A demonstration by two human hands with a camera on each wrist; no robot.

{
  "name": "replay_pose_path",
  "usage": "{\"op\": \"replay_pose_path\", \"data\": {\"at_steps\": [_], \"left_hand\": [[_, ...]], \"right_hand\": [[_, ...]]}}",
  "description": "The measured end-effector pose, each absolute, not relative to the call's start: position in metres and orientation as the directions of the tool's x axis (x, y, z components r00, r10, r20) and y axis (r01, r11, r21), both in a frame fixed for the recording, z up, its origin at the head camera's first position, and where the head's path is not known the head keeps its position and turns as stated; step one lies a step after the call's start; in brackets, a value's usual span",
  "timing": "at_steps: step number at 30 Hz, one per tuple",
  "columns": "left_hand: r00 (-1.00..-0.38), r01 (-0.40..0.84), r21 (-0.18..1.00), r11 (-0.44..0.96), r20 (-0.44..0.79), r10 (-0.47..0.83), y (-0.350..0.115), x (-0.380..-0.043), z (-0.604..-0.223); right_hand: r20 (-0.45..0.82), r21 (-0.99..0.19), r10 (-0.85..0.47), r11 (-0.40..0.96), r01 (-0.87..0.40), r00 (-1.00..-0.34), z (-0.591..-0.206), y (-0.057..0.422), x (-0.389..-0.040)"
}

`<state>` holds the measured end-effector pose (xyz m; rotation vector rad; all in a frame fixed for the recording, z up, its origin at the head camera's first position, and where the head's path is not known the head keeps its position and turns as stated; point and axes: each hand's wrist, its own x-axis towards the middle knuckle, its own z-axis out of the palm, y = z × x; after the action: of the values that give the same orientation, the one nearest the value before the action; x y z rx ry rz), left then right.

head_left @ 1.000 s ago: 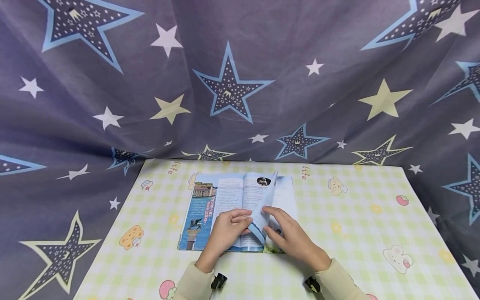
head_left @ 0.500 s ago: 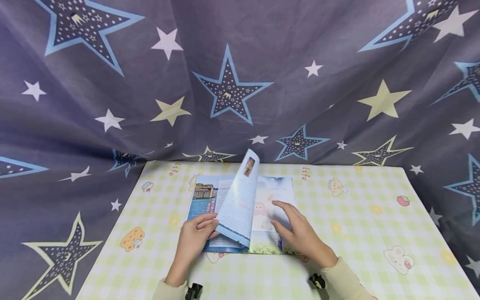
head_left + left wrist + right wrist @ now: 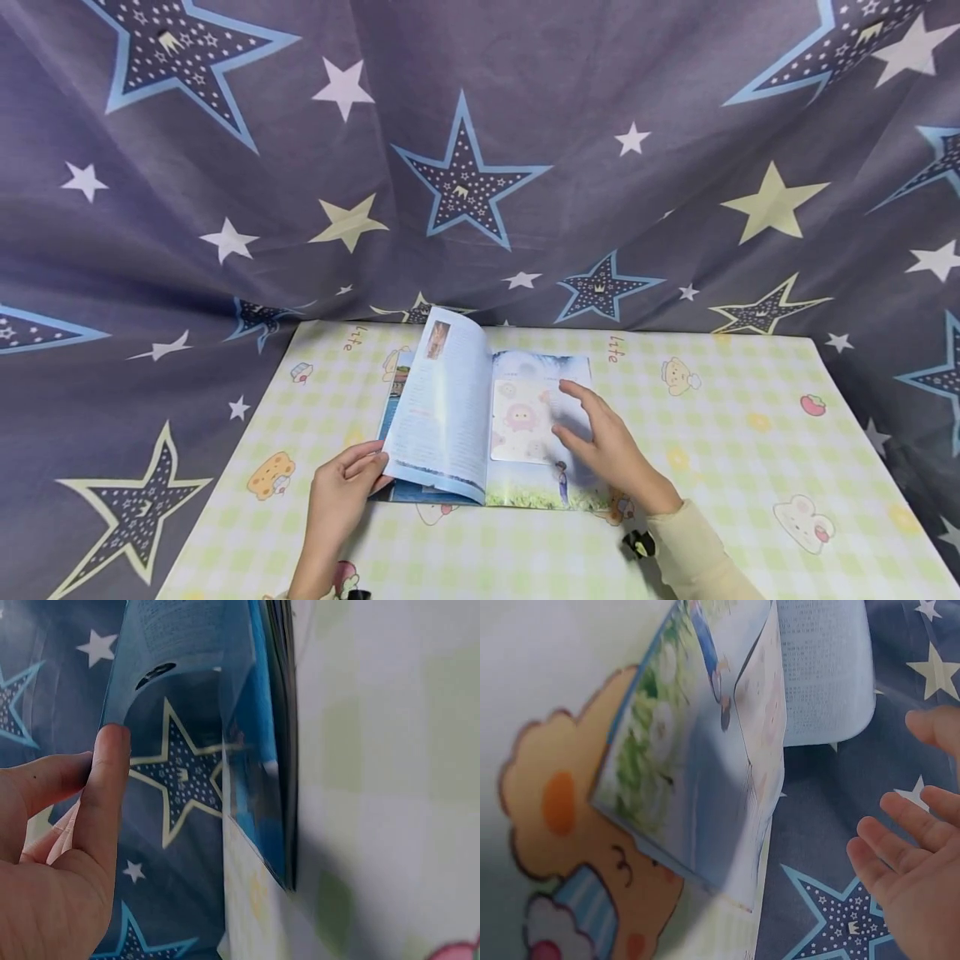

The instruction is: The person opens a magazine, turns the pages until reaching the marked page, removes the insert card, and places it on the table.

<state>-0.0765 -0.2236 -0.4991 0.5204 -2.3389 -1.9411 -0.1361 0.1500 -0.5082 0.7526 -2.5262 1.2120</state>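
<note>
An open magazine (image 3: 517, 493) lies on the table, its blue pages printed with text and pictures. My left hand (image 3: 341, 487) pinches the lower outer corner of a lifted page (image 3: 438, 408), which curves up over the left side. In the left wrist view, thumb and fingers of that hand (image 3: 71, 847) meet at the page's edge. On the right-hand page lies a pale card (image 3: 517, 442) with a pink cartoon figure. Just above that page's right part hovers my right hand (image 3: 611, 446), fingers spread and holding nothing; the right wrist view shows this hand (image 3: 919, 881) apart from the paper.
A green-and-white checked cloth (image 3: 720, 517) with cartoon prints covers the table. Behind and beside it hangs a dark curtain (image 3: 637, 200) patterned with stars. A small black device (image 3: 639, 544) sits at the right wrist.
My left hand has carried the page leftward from the right side, turning it over and uncovering the pale card. My right hand has let go of the paper and shifted slightly right.
</note>
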Motion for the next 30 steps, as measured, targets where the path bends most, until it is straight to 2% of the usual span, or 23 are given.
{"op": "replay_pose_path", "data": {"at_steps": [6,15,30], "left_hand": [[-0.929,-0.23,0.954,0.193,-0.156,-0.335,-0.231,-0.072,-0.501],[-0.908,-0.262,0.904,0.338,-0.113,-0.402,-0.24,-0.069,-0.51],[-0.906,-0.248,0.926,0.286,-0.118,-0.406,-0.237,-0.074,-0.507]], "right_hand": [[0.396,-0.682,-0.334,0.517,-0.517,-0.856,-0.508,0.15,-0.146],[0.373,-0.696,-0.341,0.513,-0.503,-0.863,-0.513,0.15,-0.157],[0.245,-0.831,-0.306,0.422,-0.362,-0.92,-0.523,0.143,-0.181]]}}
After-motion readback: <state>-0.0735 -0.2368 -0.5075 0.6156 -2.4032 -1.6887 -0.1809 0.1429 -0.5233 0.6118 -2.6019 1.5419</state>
